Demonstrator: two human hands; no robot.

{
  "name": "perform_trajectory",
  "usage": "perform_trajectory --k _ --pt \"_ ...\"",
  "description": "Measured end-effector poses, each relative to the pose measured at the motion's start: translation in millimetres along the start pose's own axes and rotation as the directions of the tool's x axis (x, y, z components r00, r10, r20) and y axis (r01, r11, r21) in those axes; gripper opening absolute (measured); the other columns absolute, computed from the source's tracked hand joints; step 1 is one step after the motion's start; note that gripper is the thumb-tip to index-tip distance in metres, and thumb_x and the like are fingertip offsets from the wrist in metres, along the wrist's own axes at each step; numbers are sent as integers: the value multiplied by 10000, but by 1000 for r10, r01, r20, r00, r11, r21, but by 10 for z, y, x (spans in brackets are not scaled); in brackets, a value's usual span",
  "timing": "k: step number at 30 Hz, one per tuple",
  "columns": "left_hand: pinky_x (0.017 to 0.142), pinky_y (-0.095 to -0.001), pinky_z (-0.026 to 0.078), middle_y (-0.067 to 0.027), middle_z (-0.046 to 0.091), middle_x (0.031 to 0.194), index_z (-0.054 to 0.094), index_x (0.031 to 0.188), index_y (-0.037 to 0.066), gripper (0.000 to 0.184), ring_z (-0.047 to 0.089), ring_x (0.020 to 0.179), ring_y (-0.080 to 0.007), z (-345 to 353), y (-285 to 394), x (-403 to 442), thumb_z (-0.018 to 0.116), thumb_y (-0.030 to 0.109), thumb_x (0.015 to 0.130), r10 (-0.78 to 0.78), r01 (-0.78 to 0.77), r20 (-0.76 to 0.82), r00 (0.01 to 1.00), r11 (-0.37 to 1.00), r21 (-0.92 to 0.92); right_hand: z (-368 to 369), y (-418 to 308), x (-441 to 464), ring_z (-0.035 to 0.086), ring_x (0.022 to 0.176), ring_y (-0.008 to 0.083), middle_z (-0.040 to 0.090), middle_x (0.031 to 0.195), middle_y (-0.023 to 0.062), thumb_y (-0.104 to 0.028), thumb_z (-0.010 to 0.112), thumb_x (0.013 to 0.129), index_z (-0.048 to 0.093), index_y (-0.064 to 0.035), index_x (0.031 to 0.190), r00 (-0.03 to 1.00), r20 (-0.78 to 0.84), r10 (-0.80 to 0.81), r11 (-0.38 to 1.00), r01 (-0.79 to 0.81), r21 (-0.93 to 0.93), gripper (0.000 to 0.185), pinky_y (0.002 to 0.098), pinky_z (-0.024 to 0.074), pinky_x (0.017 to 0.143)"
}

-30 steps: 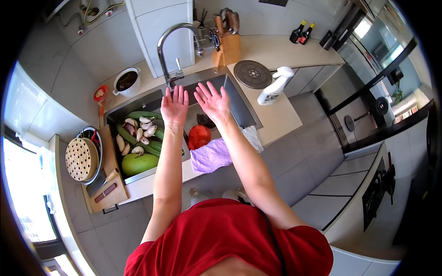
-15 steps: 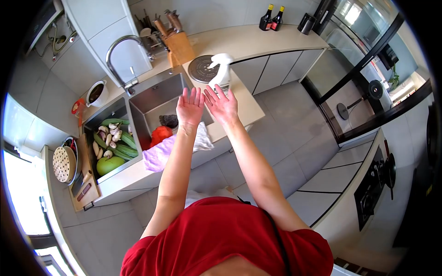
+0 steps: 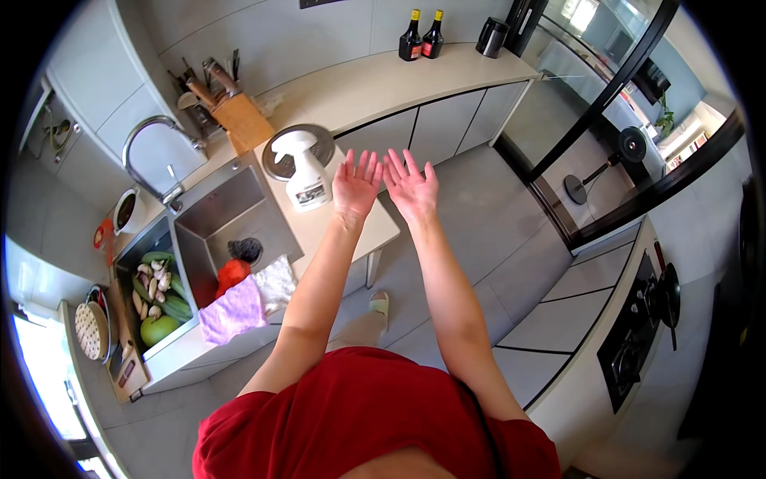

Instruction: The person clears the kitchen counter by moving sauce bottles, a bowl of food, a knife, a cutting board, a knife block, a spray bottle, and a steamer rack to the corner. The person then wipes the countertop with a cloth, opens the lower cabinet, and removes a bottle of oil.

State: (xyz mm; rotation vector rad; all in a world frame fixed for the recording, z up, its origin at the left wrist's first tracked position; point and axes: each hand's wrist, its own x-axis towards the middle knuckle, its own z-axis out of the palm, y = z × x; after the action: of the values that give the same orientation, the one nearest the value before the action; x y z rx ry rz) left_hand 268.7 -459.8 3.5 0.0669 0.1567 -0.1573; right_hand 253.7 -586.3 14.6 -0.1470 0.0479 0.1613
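Observation:
My left hand (image 3: 357,189) and my right hand (image 3: 412,190) are held out side by side, palms up, fingers spread, with nothing in either. Just left of my left hand, a white spray bottle (image 3: 306,177) stands upright on the counter, in front of a round dark perforated plate (image 3: 281,152). Farther left is a steel sink (image 3: 215,209) holding a red bundle (image 3: 233,275) and a dark scrubber (image 3: 246,251). A purple cloth (image 3: 231,311) and a white cloth (image 3: 275,283) drape over its front edge.
Vegetables (image 3: 169,302) fill the left basin, under a curved faucet (image 3: 152,128). A knife block (image 3: 243,120) and two dark bottles (image 3: 410,41) stand along the back counter. At right are a stove (image 3: 626,343) with a black pan (image 3: 669,295) and a glass door (image 3: 590,120).
My view has swung to the right, so the sink and counter sit farther left. Both hands have moved right past the spray bottle, palms still up and empty.

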Motion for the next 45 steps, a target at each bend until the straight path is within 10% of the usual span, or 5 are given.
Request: perform_trajectory --k 13,30,45 --pt "1015 -431 336 -115 386 1351 433 1259 149 392 392 1232 -289 548 -1010 2002 242 332 970 -50 52 -28 998 997 66 -69 -1587 1597 295 1292 282 324 1383 186 -470 256 939 265 -80 1379 997 -31 -73 997 73 -28 588 393 265 1070" --pt "1014 -440 343 -119 381 1343 431 1250 138 412 390 1229 -287 916 -1735 4194 222 358 972 222 -221 1 975 973 70 -127 -3099 3833 292 1293 295 332 1376 195 -465 248 942 311 -68 1352 976 34 217 975 -215 -61 574 425 291 1049" --pt "991 -419 377 -105 395 1321 254 1370 165 490 432 1193 -279 795 -1261 6340 416 317 933 300 -290 -30 954 940 179 -381 -3599 6066 308 1277 284 345 1374 174 -388 278 954 301 -103 1363 966 -106 234 964 -244 -101 500 432 285 1051"
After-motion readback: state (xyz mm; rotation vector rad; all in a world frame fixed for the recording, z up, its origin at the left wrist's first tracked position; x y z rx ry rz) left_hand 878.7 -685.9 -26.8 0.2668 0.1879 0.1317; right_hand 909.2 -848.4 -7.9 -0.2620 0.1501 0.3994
